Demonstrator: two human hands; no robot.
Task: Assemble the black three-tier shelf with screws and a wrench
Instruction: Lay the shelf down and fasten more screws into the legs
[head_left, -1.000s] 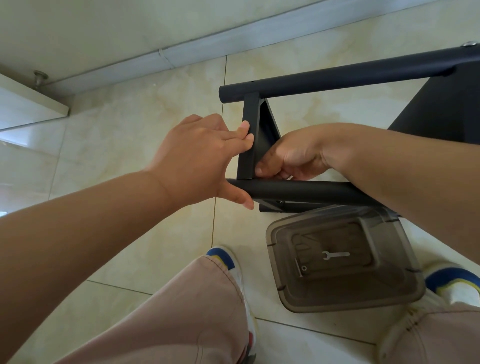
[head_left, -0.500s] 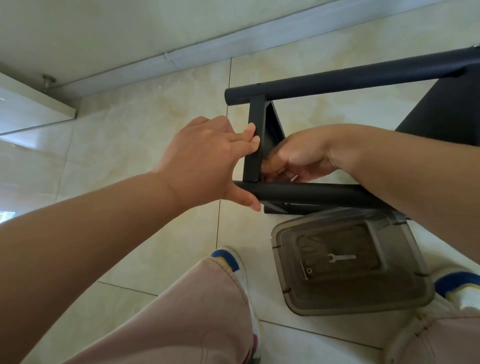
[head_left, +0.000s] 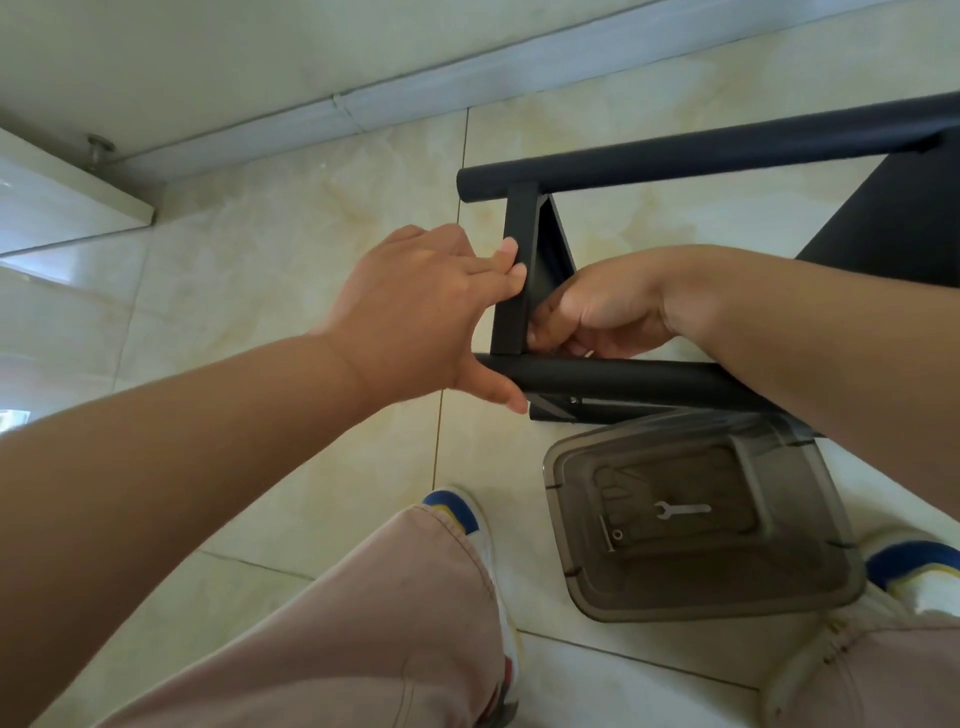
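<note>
The left hand (head_left: 415, 317) is gripping the shelf's upright crossbar (head_left: 511, 291) with thumb under the near tube (head_left: 623, 376), whose long axis is running rightward, while the right hand (head_left: 597, 312) is curling behind that joint, its contents hidden, the wrench (head_left: 681, 510) lying nearer the right.

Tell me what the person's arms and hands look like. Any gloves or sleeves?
No gloves, and no sleeves in view. Both forearms are bare as far as the picture shows. The left hand and the right hand wear no rings, watch or bands that I can see.
</note>
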